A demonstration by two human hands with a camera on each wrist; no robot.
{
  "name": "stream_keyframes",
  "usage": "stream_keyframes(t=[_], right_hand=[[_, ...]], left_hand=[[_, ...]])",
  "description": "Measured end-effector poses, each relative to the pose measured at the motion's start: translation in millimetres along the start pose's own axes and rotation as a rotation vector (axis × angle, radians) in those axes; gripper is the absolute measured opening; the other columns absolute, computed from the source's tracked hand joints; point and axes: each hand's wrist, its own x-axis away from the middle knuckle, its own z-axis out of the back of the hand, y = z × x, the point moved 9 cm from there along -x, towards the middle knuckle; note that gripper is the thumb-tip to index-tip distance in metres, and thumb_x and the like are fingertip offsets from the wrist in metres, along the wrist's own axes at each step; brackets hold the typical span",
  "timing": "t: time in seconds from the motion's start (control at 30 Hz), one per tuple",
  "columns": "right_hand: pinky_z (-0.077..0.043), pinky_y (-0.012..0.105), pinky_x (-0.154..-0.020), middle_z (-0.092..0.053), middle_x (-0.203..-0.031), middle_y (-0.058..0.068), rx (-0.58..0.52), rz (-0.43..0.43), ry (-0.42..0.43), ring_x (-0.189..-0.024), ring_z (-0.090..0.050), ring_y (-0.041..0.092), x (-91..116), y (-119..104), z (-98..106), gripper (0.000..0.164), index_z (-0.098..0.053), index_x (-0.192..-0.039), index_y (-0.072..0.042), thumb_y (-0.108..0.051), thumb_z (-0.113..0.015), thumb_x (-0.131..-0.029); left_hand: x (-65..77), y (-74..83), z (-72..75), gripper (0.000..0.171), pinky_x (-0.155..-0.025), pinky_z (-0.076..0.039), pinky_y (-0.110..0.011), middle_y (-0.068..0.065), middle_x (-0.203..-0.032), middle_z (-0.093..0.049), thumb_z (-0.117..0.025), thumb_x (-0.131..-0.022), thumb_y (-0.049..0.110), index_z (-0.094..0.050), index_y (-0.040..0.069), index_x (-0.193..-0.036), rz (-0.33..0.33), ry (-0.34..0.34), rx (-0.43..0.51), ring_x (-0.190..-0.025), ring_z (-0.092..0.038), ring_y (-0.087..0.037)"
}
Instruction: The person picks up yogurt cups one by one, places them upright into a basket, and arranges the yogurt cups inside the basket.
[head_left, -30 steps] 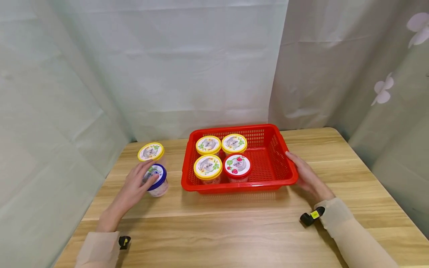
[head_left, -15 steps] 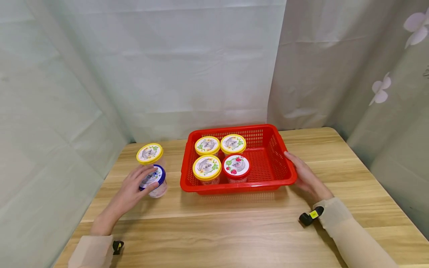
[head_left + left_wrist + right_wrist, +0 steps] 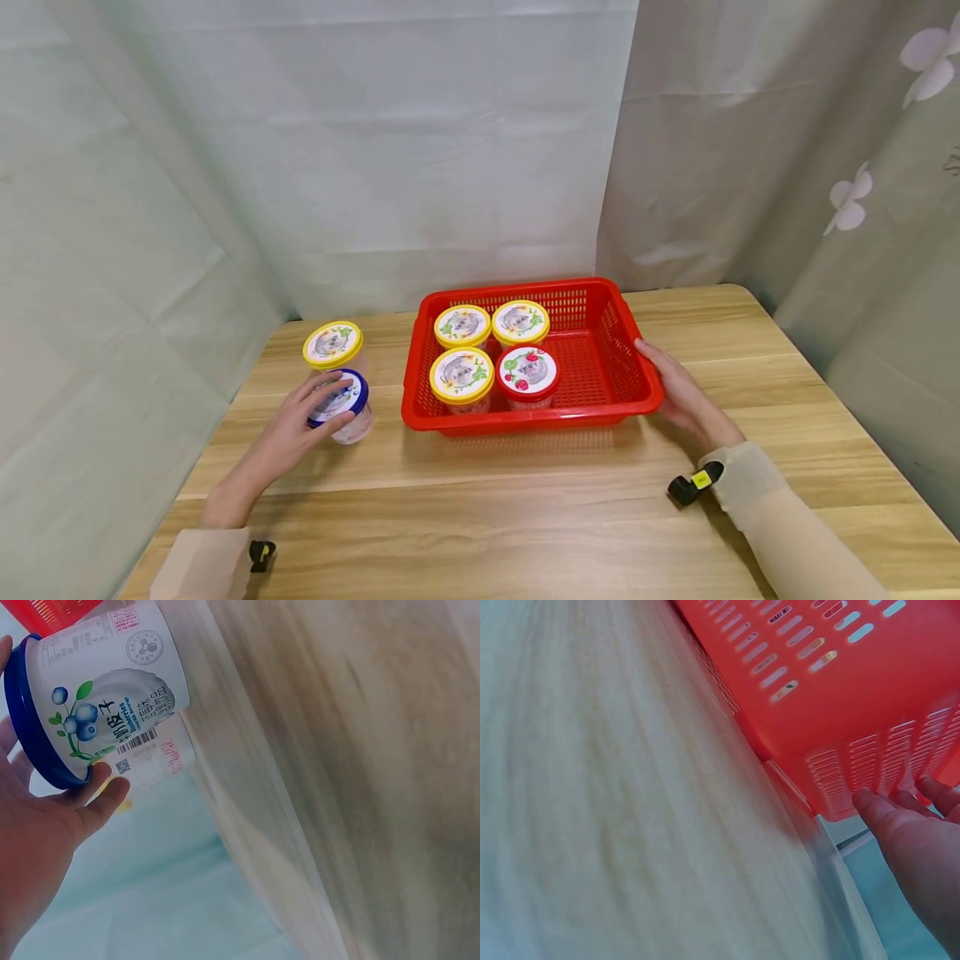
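Observation:
In the head view my left hand (image 3: pixel 288 425) grips the blue lid of a yogurt cup (image 3: pixel 354 427) from above, thumb on the near side and fingers on the far side. The left wrist view shows fingers around the lid's rim and blueberries printed on the cup (image 3: pixel 112 690). A yellow-lidded yogurt cup (image 3: pixel 333 345) stands right behind it. At the right, my right hand (image 3: pixel 686 398) rests against the outer end wall of the red plastic basket (image 3: pixel 577 408). In the right wrist view, its extended fingers (image 3: pixel 874 806) touch the slotted wall.
Three yellow-lidded cups (image 3: pixel 462 375) and one red-lidded cup (image 3: pixel 528 372) stand in the basket's left half; bare basket floor (image 3: pixel 581 362) shows to the right. The wooden table (image 3: pixel 480 525) meets hanging curtains (image 3: pixel 435 167) behind and at both sides.
My left hand has drawn back slightly left, and its fingers have settled around the blue lid's edge. The right hand and the basket stay in place; the head view shifts a little.

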Motion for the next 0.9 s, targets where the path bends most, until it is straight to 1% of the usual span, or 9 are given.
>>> stream_keyframes(t=[0.17,0.37,0.47,0.6,0.8,0.9], right_hand=[[-0.061,0.030,-0.079,-0.068,-0.112,0.004,0.007,-0.001,0.009,-0.095,-0.070,0.015,-0.7,-0.3,1.2,0.041,-0.044,-0.138,-0.011,-0.042,-0.042,-0.112],[-0.061,0.030,-0.079,-0.069,-0.112,0.004,0.003,0.015,-0.012,-0.095,-0.070,0.015,-1.8,-0.5,1.2,0.039,-0.046,-0.138,-0.011,-0.040,-0.041,-0.113],[-0.061,0.030,-0.079,-0.069,-0.112,0.004,-0.006,0.016,-0.018,-0.096,-0.070,0.015,-2.0,0.0,1.0,0.038,-0.047,-0.137,-0.011,-0.040,-0.040,-0.113],[-0.061,0.031,-0.080,-0.069,-0.112,0.004,-0.015,0.012,-0.016,-0.096,-0.071,0.016,-1.8,1.0,1.4,0.038,-0.047,-0.137,-0.011,-0.040,-0.040,-0.113],[-0.060,0.032,-0.082,-0.068,-0.115,0.004,-0.022,0.006,-0.030,-0.099,-0.070,0.016,-2.2,1.9,2.0,0.042,-0.042,-0.141,-0.009,-0.041,-0.039,-0.113],[-0.061,0.032,-0.082,-0.069,-0.115,0.004,-0.031,0.011,-0.034,-0.099,-0.070,0.016,-2.3,1.6,1.7,0.043,-0.043,-0.141,-0.009,-0.041,-0.040,-0.113]], left_hand=[[1.1,-2.6,0.5,0.058,-0.106,-0.033,-0.076,-0.017,-0.158,-0.039,-0.072,-0.100,0.031,-0.054,0.010,-0.151,0.006,-0.011,0.045,-0.140,-0.037,-0.050],[2.0,-2.0,0.8,0.060,-0.106,-0.035,-0.074,-0.016,-0.158,-0.038,-0.076,-0.097,0.025,-0.054,0.010,-0.151,0.006,-0.022,0.117,-0.140,-0.037,-0.048],[2.5,-2.5,2.2,0.059,-0.106,-0.034,-0.073,-0.017,-0.156,-0.039,-0.078,-0.095,0.022,-0.057,0.008,-0.149,0.005,-0.009,0.145,-0.140,-0.037,-0.048],[3.0,-5.3,2.6,0.059,-0.106,-0.034,-0.072,-0.019,-0.155,-0.040,-0.080,-0.094,0.020,-0.059,0.007,-0.147,0.006,0.009,0.159,-0.140,-0.036,-0.048],[3.4,-10.6,-2.0,0.059,-0.107,-0.032,-0.072,-0.019,-0.158,-0.037,-0.078,-0.096,0.020,-0.056,0.007,-0.149,0.017,-0.008,0.195,-0.142,-0.034,-0.048],[4.3,-11.6,-2.3,0.059,-0.107,-0.032,-0.073,-0.019,-0.159,-0.036,-0.077,-0.096,0.021,-0.056,0.008,-0.150,0.023,-0.011,0.200,-0.142,-0.033,-0.048]])
